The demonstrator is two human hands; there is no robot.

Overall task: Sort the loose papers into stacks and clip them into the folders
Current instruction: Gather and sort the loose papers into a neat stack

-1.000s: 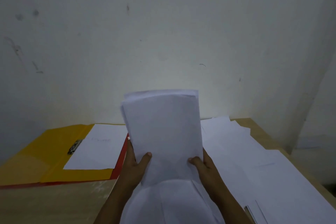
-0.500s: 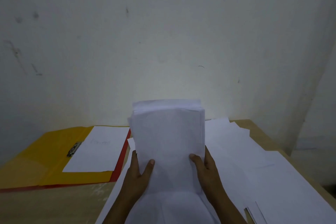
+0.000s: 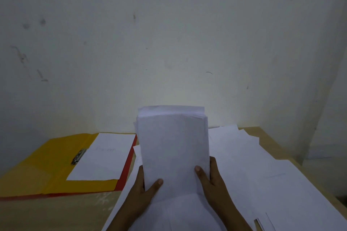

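Upright at centre: paper stack [image 3: 173, 148], held on end above the bench [image 3: 56, 214], top edges slightly uneven, sheets at the back standing a little higher than the front one. Gripped low on both sides: left hand [image 3: 144, 189] with thumb across the front face near the bottom left corner and fingers hidden behind; right hand [image 3: 210, 180] with thumb on the front near the right edge and fingers [image 3: 213, 163] wrapped round that edge. Both sets of fingers curled tight on the stack, holding it. Below the hands, more white sheets lying flat on the bench. Spread to the right: loose papers [image 3: 262, 170], overlapping untidily and reaching the near right corner. To the left, well apart from the stack: yellow folder [image 3: 47, 170] lying open, with a red folder [image 3: 127, 167] showing beneath its right and near edges. On the yellow folder, a single white sheet [image 3: 105, 157] with faint illegible writing, just beside a metal clip [image 3: 78, 156]. Behind everything, a pale scuffed wall [image 3: 169, 43].
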